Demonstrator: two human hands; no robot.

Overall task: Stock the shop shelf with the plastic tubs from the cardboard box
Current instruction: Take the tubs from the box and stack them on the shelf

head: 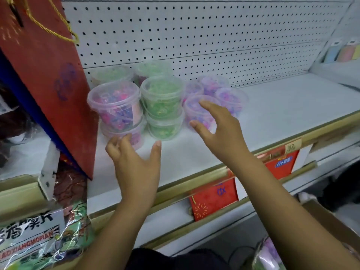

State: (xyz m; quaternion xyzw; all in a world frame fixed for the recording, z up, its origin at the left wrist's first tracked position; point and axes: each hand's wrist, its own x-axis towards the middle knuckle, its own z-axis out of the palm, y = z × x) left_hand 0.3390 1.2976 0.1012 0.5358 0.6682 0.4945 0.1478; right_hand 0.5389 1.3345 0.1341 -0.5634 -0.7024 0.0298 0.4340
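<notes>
Reading left to right off the green stack [162,102] (two green tubs, one on the other, toward the left end of the shelf [282,117]): red bag [48,84] leans far left of it; pink stack [118,110], also two high, sits just left, touching or nearly. Below-left of the green stack the left hand [136,166] hovers, fingers loosely spread, tips at the lower pink tub, thumb near the lower green one; holding nothing, contact unclear. Just right of the green stack: purple tubs [229,98], single height. In front of the nearest one the right hand [220,131] is wide open, nothing gripped. Far right and below, an edge of the cardboard box [331,221] shows. Handling guess: tubs are light, thin clear plastic, walls flex, lids smooth and a bit slippery, stacks tip easily. Best hold is round the rim band under the lid, thumb opposite fingers, not mid-wall.
</notes>
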